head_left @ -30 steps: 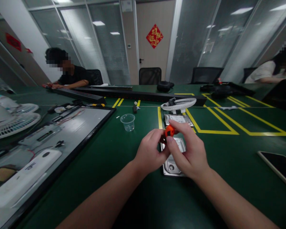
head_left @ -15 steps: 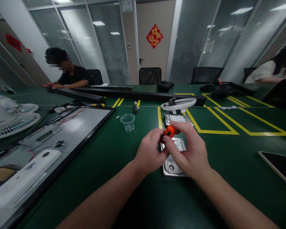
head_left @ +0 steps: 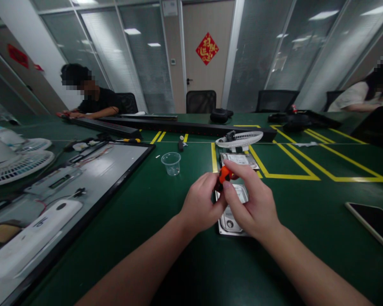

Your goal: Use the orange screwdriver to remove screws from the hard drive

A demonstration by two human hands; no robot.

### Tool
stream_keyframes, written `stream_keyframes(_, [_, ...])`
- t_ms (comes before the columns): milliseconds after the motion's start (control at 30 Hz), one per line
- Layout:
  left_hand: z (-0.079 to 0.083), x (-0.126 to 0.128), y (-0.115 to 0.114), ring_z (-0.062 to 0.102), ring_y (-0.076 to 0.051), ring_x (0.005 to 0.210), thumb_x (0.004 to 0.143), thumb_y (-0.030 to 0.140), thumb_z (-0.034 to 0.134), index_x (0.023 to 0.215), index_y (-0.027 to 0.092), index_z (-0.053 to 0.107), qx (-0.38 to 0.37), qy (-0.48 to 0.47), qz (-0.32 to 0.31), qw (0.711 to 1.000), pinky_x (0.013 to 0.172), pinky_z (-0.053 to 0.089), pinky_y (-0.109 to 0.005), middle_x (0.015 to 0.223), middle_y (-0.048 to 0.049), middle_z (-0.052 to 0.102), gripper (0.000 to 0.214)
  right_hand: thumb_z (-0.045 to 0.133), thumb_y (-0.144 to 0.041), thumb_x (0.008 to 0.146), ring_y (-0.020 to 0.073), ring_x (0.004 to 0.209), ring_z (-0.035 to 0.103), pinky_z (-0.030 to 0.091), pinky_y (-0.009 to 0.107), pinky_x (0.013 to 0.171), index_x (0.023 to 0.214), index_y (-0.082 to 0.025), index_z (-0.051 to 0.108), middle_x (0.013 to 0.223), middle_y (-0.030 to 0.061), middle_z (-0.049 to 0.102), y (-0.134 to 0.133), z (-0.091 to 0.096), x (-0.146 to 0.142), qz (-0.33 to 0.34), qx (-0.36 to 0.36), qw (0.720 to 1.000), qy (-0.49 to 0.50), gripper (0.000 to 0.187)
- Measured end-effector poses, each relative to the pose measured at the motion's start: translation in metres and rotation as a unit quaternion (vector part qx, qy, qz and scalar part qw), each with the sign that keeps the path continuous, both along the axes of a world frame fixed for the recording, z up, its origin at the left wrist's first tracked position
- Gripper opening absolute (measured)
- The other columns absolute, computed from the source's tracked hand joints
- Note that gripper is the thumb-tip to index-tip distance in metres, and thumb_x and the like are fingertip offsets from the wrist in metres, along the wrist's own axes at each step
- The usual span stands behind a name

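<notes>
An orange-and-black screwdriver (head_left: 225, 174) stands over a silver hard drive (head_left: 230, 226) lying on the green table; only its handle shows. My right hand (head_left: 253, 199) grips that handle between thumb and fingers. Closed against the handle's lower left side, my left hand (head_left: 201, 200) has its fingertips partly hidden. The screwdriver's shaft and tip are out of sight behind my hands, so I cannot tell whether it touches the drive. Just beyond lies a second hard drive (head_left: 242, 160).
A clear plastic cup (head_left: 171, 164) stands left of my hands. At left lies a large opened panel (head_left: 124, 157) with a white case on it. Behind the drives is a white fan grille (head_left: 242, 139). A phone (head_left: 375, 221) rests at right. Two people sit across the table.
The orange handle has turned and tilted slightly between my fingers. My right thumb and fingers have shifted a little; my left hand stays nearly in place.
</notes>
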State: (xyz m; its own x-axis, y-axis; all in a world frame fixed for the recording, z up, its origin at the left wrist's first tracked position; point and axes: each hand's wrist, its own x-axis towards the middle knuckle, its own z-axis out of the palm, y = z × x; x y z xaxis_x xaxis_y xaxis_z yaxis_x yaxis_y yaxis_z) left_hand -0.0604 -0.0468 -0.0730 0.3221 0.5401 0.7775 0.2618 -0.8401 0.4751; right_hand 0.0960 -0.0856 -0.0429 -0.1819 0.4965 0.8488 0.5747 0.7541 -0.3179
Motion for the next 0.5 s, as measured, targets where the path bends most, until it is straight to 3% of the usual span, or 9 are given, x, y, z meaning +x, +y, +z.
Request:
stream_keyframes(233, [-0.0016, -0.0001, -0.0006, 0.062, -0.016, 0.081, 0.090, 0.016, 0.069, 0.108, 0.021, 0.058, 0.001, -0.039, 0.017, 0.999, 0.074, 0.051, -0.029, 0.095, -0.0014, 0.066, 0.022, 0.071, -0.015, 0.095, 0.0232, 0.099, 0.067, 0.057, 0.041, 0.089, 0.136, -0.022, 0.061, 0.111, 0.0070, 0.069, 0.0015, 0.0011, 0.0013, -0.026, 0.025, 0.999, 0.017, 0.043])
stream_keyframes(500, [0.0021, 0.0008, -0.0025, 0.063, -0.018, 0.083, 0.099, 0.020, 0.062, 0.107, 0.020, 0.059, 0.001, -0.018, 0.005, 1.000, 0.076, 0.052, -0.031, 0.093, -0.0036, 0.067, 0.009, 0.055, -0.012, 0.102, 0.0251, 0.117, 0.068, 0.057, 0.043, 0.099, 0.155, -0.024, 0.053, 0.126, 0.0093, 0.072, -0.0011, 0.0008, 0.0025, 0.016, -0.009, 1.000, 0.005, 0.053])
